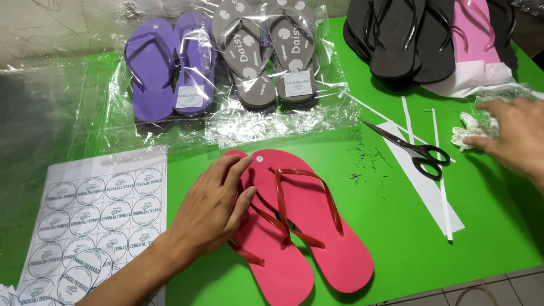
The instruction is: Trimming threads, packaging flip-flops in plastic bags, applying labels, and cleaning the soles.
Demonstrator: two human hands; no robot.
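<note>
Left hand [212, 207], fingers spread flat, presses smooth pink foam flip-flops [300, 226]; right hand [518, 139] (fingers loosely open) touches crumpled tissue [471, 131].

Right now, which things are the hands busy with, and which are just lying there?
Busy with:
left hand on the red sandals
right hand at the white wad

Lying there:
scissors
sticker sheet
bagged purple sandals
bagged grey sandals
black sandals

Bare green table [391, 226] lies open between red sandals [300, 226] and scissors [411, 148].
</note>
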